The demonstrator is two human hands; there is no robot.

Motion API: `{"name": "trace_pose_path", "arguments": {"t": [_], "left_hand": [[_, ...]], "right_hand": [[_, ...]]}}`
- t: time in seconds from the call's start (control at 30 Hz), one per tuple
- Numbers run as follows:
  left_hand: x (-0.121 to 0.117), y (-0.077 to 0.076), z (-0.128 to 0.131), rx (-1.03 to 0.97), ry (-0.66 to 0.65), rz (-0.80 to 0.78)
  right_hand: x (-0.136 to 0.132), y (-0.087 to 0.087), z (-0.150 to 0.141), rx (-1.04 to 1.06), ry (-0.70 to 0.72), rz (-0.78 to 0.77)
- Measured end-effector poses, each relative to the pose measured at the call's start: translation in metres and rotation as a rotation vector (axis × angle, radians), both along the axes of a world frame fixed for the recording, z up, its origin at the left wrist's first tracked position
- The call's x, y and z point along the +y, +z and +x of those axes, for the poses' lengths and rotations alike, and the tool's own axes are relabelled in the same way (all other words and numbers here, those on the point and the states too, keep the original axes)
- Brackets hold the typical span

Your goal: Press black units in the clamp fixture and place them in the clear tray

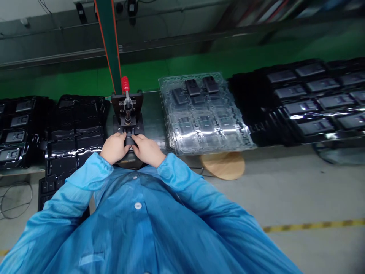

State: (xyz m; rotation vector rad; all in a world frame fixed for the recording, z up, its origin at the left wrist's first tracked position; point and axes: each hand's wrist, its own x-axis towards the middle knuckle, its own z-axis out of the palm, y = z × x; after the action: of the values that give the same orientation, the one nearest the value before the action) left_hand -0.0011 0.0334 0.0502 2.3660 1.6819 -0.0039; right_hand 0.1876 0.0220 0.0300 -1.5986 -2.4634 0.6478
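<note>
Sitting between the hands point(114, 148) — a small dark part point(130, 140).

Round wooden stool top point(224, 166), striped floor tape point(313, 225), green post point(110, 42)

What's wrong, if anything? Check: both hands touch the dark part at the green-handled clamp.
The colour is wrong: the head view shows a red handle on the clamp. The left hand and right hand do touch the dark part.
</note>
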Motion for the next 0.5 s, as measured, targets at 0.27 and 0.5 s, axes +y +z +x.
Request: {"name": "trace_pose_path", "arguments": {"t": [0.27,0.5], "left_hand": [[0.001,0.004,-0.005,0.045,-0.031,-0.040],[-0.002,0.001,-0.007,0.049,-0.023,-0.058]], "right_hand": [[-0.004,0.018,0.002,0.082,-0.022,0.045],[0.033,0.083,0.011,0.619,-0.112,0.554]]}}
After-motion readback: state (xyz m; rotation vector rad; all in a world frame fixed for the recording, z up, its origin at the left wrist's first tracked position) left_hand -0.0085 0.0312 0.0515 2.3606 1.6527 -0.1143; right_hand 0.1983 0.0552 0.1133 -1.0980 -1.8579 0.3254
